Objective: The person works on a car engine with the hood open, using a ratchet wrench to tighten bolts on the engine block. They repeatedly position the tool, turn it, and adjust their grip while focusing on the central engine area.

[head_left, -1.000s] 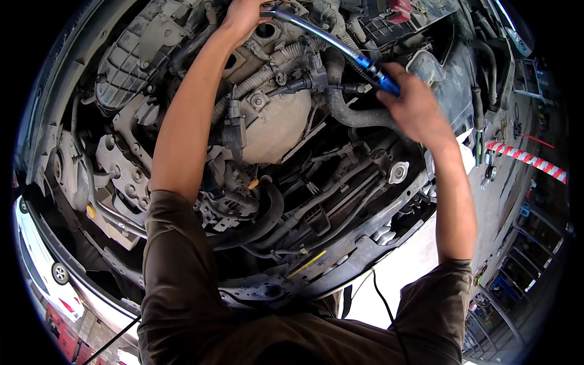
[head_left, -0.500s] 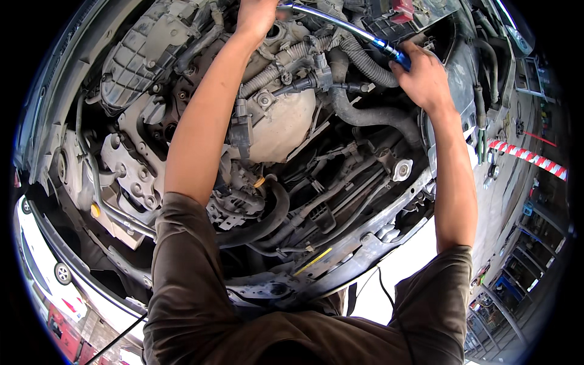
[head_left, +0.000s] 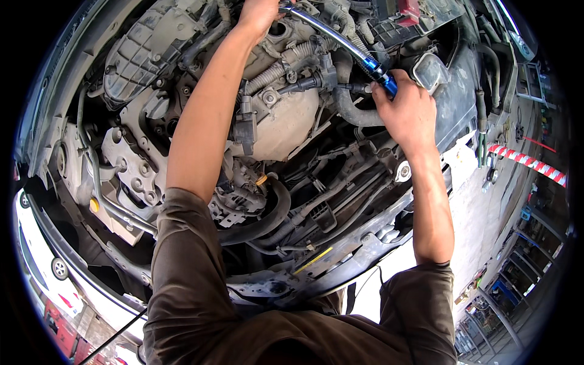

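A long chrome torque wrench with a blue handle slants across the upper part of the engine bay. My right hand is closed round the end of its handle, above a thick black hose. At the top edge of the view, my left hand is closed at the wrench's head end, its fingertips partly cut off. What the head sits on is hidden. Beneath the wrench lie a corrugated hose and a dusty, tan heat shield.
A ribbed engine cover lies to the left. Along the front run the radiator support and a round metal cap. A red-and-white striped bar and metal racks stand at the right. A white car shows at lower left.
My right hand has pulled the wrench handle toward me and to the left. My left hand stays at the head end. A squarish reservoir near the right hand is now uncovered.
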Demonstrator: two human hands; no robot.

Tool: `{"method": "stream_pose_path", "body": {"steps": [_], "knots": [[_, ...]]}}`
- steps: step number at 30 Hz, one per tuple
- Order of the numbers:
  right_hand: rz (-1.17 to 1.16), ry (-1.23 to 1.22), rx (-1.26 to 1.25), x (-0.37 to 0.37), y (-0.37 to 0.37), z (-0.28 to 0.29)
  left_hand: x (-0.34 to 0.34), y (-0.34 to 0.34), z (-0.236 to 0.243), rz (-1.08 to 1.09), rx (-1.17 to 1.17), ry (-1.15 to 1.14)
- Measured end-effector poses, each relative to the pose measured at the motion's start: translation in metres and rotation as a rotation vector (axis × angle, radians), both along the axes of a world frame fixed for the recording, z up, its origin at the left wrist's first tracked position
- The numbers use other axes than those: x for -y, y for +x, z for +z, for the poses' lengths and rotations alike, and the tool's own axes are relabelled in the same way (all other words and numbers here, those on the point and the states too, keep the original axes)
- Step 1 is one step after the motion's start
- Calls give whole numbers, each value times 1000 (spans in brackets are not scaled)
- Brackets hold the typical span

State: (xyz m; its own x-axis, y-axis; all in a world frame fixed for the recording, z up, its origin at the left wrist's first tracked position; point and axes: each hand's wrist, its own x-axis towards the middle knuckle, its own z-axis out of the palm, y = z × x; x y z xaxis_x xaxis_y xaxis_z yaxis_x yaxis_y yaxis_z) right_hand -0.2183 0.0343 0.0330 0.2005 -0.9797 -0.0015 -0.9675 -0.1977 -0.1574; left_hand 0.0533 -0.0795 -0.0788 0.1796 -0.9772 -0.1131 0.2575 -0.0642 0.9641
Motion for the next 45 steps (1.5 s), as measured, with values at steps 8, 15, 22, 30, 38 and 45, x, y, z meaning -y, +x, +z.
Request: {"method": "stream_pose_path", "body": {"steps": [8,15,22,30,38,45], "knots": [[43,-37,133,-52,31,1,8,7,-10,-79,-57,-94],[-1,86,217,-73,48,7,1,3,7,-121,21,-48],[47,92,264,-87,62,8,7,5,-2,-149,-31,-117],[117,263,291,-63,30,6,6,5,-5,-180,-24,-112],[164,-362,-93,66,-47,-11,8,10,0,-362,-143,-2],[39,-123,31,24,-25,-9,5,11,-8,-309,-63,-127]]}}
